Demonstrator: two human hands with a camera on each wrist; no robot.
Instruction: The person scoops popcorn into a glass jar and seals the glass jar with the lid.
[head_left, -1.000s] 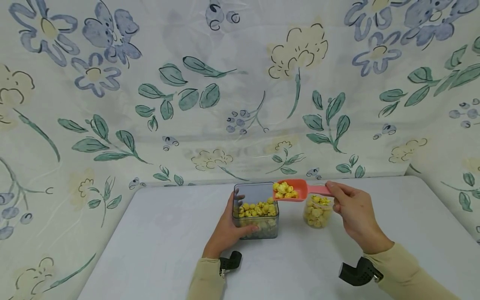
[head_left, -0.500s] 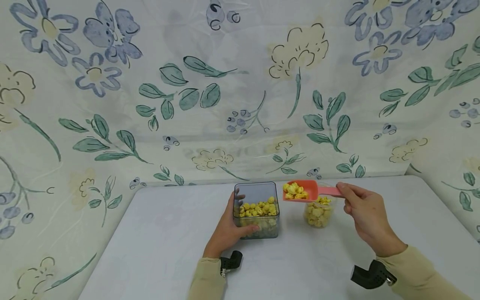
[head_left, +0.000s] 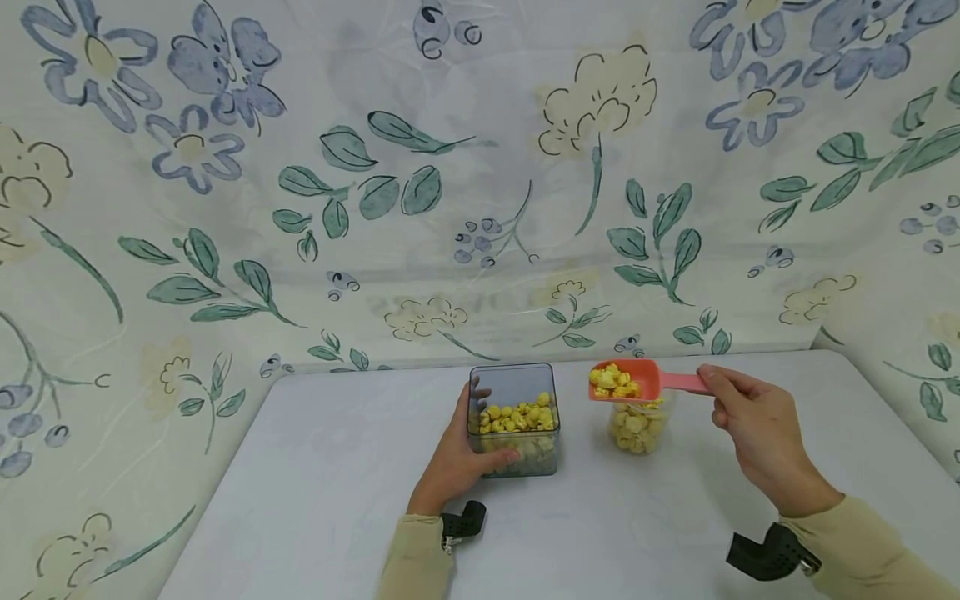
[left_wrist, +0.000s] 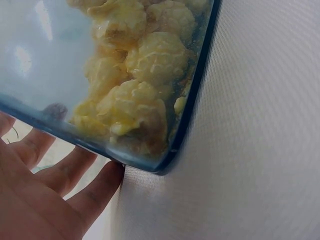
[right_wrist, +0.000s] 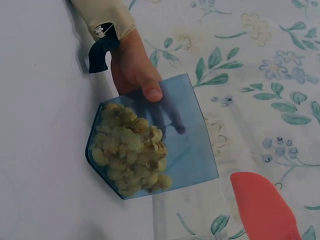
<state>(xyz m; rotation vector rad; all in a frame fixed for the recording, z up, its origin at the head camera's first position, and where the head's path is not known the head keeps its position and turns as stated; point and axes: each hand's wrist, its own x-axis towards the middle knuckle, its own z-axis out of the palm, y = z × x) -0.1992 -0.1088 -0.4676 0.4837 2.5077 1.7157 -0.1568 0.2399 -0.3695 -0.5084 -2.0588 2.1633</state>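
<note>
A see-through bluish square container [head_left: 513,398], partly filled with yellow popcorn [head_left: 517,418], stands on the table. My left hand [head_left: 461,461] grips its left side, thumb across the front and fingers behind; the left wrist view shows those fingers [left_wrist: 95,192] against the wall. In my right hand [head_left: 765,437] is the pink handle of a red scoop [head_left: 651,379], pinched at its end. Several popcorn pieces [head_left: 615,382] lie in the scoop, which hovers level over a small clear jar [head_left: 637,427] full of popcorn and hides part of the jar's mouth.
The white table [head_left: 337,492] ends at a floral cloth backdrop [head_left: 495,183] close behind the containers. The jar stands a short way right of the square container. A black wrist camera [head_left: 772,554] sits on the right wrist.
The right hand has carried the loaded scoop rightward, from the square container's right edge to above the jar. The left hand and the square container have stayed in place.
</note>
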